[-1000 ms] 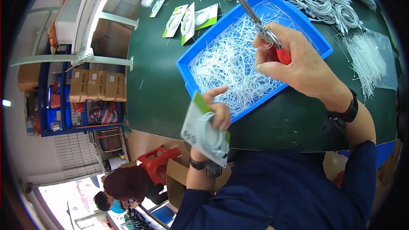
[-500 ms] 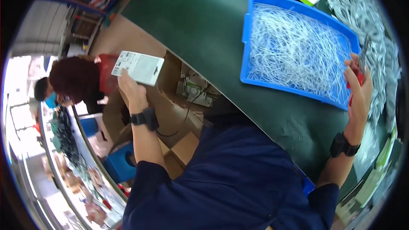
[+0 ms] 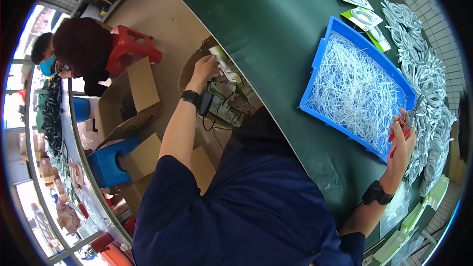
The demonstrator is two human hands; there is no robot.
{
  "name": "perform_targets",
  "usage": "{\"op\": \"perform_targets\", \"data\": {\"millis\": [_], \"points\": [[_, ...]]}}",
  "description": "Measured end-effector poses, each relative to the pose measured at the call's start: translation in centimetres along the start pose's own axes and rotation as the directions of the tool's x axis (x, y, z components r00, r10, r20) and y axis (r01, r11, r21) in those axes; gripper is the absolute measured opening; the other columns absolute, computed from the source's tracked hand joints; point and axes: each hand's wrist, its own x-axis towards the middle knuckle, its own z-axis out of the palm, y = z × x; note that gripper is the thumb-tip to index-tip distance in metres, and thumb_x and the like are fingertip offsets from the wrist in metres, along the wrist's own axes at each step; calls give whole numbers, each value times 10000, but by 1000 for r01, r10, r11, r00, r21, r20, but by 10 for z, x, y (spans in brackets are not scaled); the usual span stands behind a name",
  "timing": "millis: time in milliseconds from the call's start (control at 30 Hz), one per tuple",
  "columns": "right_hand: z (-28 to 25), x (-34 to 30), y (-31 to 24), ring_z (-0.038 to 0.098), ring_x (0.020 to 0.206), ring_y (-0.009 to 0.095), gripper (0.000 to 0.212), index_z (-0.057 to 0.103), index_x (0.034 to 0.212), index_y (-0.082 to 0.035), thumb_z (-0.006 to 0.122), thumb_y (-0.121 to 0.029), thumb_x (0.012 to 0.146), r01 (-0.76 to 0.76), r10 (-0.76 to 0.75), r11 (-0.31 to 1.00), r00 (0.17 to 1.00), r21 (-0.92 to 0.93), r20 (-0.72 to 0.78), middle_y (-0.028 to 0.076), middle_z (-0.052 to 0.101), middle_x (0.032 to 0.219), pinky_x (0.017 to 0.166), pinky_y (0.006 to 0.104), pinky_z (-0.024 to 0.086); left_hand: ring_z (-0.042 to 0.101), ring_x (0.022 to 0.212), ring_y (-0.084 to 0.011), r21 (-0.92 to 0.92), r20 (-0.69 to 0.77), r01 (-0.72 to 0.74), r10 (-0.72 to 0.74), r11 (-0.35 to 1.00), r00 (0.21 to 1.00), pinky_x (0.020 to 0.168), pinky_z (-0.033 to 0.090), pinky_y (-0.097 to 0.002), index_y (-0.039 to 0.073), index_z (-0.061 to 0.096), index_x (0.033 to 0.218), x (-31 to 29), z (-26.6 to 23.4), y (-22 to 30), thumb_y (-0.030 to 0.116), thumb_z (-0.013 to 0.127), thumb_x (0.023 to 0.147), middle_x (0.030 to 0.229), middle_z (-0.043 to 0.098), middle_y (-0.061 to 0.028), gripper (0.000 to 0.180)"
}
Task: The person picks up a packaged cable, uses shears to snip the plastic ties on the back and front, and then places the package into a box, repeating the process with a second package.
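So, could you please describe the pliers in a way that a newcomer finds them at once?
On the dark green table, find the blue tray of white zip ties. Beside its right-hand end, the right hand holds the pliers. Their red handles set them apart from the white ties and the pale grey cable coils nearby.

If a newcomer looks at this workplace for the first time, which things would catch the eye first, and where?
Probably the blue tray, filled with thin white strips, on the green table right of the middle. Next comes the long pile of pale grey cable coils along the tray's right side. The red stool on the floor at upper left also stands out, like the red-handled tool in the right hand.
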Motion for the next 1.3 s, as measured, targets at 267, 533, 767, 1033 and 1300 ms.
{"op": "perform_targets", "data": {"millis": [267,533,767,1033,1300], "points": [[-1,-3,-17,568,844,81,427,558,1330,26,663,-47,922,-7,9,1000,998,26,-58,46,643,1039,758,214,457,664,743,-141,269,-230,-418,480,868,847,628,544,-260,-26,675,1160,22,-14,79,131,596,968,934,697,-76,260],[7,-7,-17,554,824,63,444,566,1288,19,690,-15,863,7,-1,996,998,91,-62,19,637,981,738,210,448,673,823,-124,7,225,-733,714,680,664,657,547,-252,-5,671,1130,-48,140,255,127,619,971,975,694,-60,213],[2,-11,-36,555,811,64,463,560,1277,30,709,-23,842,22,-22,1000,999,8,-47,32,640,977,744,216,454,680,876,-185,189,735,-889,540,417,409,734,546,-309,-9,674,1139,5,328,303,236,682,923,987,702,-116,326],[-1,-13,-35,558,786,72,463,562,1237,25,744,-55,819,89,-93,989,995,-116,-30,41,647,956,724,233,471,678,1008,-321,228,835,-961,476,158,276,893,529,-408,-46,653,1192,28,432,292,435,736,850,1091,699,-218,596],[1,-7,-29,577,759,81,464,566,1198,16,779,-109,805,64,-72,983,997,-171,-38,39,665,927,715,260,491,648,1141,-386,411,898,-896,245,-169,366,993,500,-456,-46,546,1342,-38,453,262,547,751,797,1156,684,-265,831]]}}
